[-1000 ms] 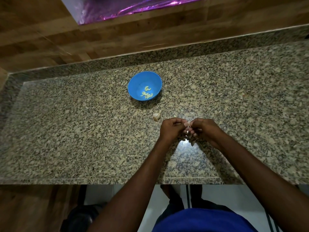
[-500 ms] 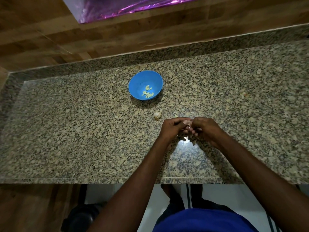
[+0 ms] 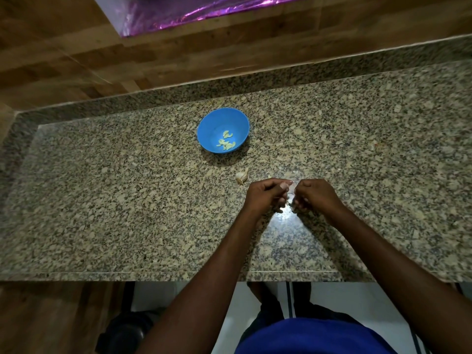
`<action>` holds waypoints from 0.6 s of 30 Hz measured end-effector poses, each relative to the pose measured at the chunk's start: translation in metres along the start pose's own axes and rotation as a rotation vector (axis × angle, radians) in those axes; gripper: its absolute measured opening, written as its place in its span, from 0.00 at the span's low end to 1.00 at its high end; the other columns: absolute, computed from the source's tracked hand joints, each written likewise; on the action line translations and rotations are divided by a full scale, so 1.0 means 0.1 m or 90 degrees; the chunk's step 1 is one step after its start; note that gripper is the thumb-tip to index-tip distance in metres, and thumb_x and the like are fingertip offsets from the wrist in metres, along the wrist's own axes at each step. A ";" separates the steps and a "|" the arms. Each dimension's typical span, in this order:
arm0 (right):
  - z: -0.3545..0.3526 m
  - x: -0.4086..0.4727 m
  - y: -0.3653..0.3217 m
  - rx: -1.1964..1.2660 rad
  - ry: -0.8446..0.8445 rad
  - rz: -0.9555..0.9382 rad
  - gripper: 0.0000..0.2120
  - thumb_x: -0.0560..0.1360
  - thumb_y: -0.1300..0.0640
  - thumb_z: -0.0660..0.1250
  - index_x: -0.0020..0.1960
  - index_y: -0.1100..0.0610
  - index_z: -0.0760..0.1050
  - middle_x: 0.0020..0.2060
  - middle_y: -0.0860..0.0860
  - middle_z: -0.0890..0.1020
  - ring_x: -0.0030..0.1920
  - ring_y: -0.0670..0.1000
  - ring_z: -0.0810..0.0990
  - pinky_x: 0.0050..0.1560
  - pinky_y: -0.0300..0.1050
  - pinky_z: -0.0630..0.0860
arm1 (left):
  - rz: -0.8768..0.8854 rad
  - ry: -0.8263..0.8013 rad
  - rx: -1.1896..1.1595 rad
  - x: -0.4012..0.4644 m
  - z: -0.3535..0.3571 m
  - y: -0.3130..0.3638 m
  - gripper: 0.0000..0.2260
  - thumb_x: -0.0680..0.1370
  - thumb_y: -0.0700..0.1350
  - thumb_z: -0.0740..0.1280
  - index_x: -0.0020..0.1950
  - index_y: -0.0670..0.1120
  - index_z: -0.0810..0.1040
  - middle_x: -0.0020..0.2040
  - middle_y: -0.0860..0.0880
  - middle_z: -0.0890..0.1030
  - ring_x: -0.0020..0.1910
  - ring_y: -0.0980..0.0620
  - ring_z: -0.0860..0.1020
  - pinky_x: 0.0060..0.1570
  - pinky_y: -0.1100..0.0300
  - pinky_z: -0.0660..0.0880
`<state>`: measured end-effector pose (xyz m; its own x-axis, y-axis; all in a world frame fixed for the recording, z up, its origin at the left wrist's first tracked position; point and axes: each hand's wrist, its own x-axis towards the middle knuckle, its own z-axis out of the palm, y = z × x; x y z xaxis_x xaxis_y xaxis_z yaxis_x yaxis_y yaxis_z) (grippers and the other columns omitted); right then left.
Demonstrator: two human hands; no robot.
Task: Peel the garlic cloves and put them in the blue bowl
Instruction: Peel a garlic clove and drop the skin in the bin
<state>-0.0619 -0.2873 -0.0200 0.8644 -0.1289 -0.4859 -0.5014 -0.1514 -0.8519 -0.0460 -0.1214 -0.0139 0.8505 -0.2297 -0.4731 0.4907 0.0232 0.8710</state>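
The blue bowl (image 3: 223,123) stands on the granite counter and holds several peeled garlic cloves (image 3: 226,143). An unpeeled piece of garlic (image 3: 242,175) lies between the bowl and my hands. My left hand (image 3: 264,195) and my right hand (image 3: 315,195) hover close together just above the counter, fingers curled inward. They pinch a small garlic clove (image 3: 288,200) between their fingertips. The fingers hide most of the clove.
The granite counter (image 3: 127,200) runs wide to both sides, with its front edge near my body. A wooden wall and a granite backsplash rise behind the bowl. A shiny purple sheet (image 3: 204,8) hangs at the top.
My hands have drawn slightly apart, so a small gap shows between the knuckles. The view has shifted a little. The bowl and the loose garlic have not moved.
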 end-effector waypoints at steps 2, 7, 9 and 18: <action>0.01 0.02 0.02 -0.021 0.002 -0.005 0.11 0.73 0.66 0.66 0.31 0.61 0.77 0.29 0.61 0.83 0.27 0.55 0.82 0.26 0.40 0.76 | -0.010 -0.005 -0.013 0.00 -0.01 -0.01 0.05 0.78 0.40 0.72 0.48 0.47 0.87 0.42 0.40 0.83 0.41 0.45 0.80 0.37 0.58 0.80; 0.00 0.04 0.08 0.096 -0.049 0.040 0.06 0.73 0.72 0.69 0.40 0.68 0.73 0.30 0.68 0.80 0.29 0.62 0.81 0.34 0.63 0.82 | -0.010 0.024 0.005 0.02 0.00 0.00 0.04 0.74 0.35 0.74 0.46 0.42 0.86 0.39 0.39 0.84 0.35 0.48 0.81 0.36 0.59 0.81; -0.01 0.03 0.08 0.130 -0.063 0.050 0.06 0.72 0.73 0.70 0.43 0.67 0.74 0.31 0.67 0.81 0.28 0.60 0.81 0.32 0.58 0.82 | 0.005 0.040 0.030 0.03 0.00 0.01 0.05 0.73 0.34 0.74 0.45 0.43 0.84 0.39 0.39 0.84 0.36 0.47 0.81 0.38 0.56 0.81; 0.01 0.08 0.08 0.228 -0.063 0.065 0.08 0.75 0.64 0.73 0.45 0.71 0.80 0.38 0.66 0.84 0.32 0.56 0.84 0.32 0.49 0.82 | 0.132 0.081 0.141 0.07 -0.02 -0.02 0.03 0.73 0.35 0.75 0.46 0.39 0.84 0.39 0.38 0.84 0.35 0.46 0.80 0.40 0.46 0.81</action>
<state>-0.0586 -0.2889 -0.0307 0.8190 -0.0272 -0.5731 -0.5557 0.2108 -0.8042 -0.0412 -0.1214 -0.0190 0.9516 -0.1190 -0.2835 0.2635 -0.1590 0.9515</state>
